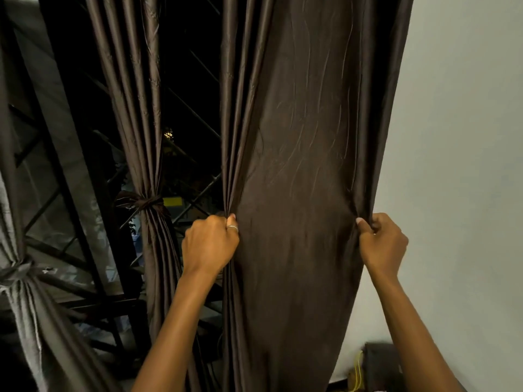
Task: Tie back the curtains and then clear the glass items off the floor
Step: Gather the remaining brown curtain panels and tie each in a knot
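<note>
— Where was the loose curtain (297, 165)?

— It hung against the pale wall (467, 137), spread flat between both hands. The left hand (210, 244) was closed on its gathered left edge, a ring on one finger; the right hand (382, 241) was pinched shut on its right edge, at about the same height.

— And the others?

— To the left, the middle curtain (141, 108) was already cinched by a knotted tie (144, 203), and a grey curtain (22, 292) was bunched too, before a dark window grille (192, 108).
</note>
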Motion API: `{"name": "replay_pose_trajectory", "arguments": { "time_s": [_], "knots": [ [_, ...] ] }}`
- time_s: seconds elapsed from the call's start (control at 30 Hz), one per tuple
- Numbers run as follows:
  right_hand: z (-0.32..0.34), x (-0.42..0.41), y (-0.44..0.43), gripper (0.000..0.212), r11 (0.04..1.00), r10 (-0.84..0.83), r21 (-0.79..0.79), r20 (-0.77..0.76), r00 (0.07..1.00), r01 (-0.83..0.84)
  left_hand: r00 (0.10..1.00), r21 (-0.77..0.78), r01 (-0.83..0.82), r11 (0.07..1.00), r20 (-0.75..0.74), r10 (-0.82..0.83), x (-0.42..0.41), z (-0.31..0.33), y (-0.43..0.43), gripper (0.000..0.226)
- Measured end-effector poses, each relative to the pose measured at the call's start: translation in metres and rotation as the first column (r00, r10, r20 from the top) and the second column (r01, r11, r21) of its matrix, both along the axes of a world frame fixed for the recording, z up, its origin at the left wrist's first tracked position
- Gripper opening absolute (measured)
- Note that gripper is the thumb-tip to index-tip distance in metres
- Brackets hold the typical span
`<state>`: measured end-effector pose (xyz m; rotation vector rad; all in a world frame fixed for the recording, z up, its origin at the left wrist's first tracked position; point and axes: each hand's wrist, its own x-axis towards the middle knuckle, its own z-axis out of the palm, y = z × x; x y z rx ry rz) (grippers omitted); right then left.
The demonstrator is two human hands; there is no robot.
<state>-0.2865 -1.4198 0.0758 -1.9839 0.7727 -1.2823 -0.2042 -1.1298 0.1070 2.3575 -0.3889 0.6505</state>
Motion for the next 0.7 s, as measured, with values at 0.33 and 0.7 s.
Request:
{"name": "replay_pose_trajectory", "arguments": {
  "time_s": [0.33, 0.7],
  "knots": [
    [-0.026, 0.013, 0.095, 0.021, 0.94, 0.33, -0.1, 0.038, 0.943, -0.325, 0.978, 0.027, 0.192, 0.981, 0.075, -0.193, -0.016, -0.011, -0.03, 0.054],
    [-0.029, 0.021, 0.164, 0.014, 0.808, 0.587, -0.085, 0.03, 0.809, -0.583, 0.926, -0.071, 0.359, 0.931, 0.149, -0.346, -0.012, -0.021, -0.037, 0.041]
  ]
}}
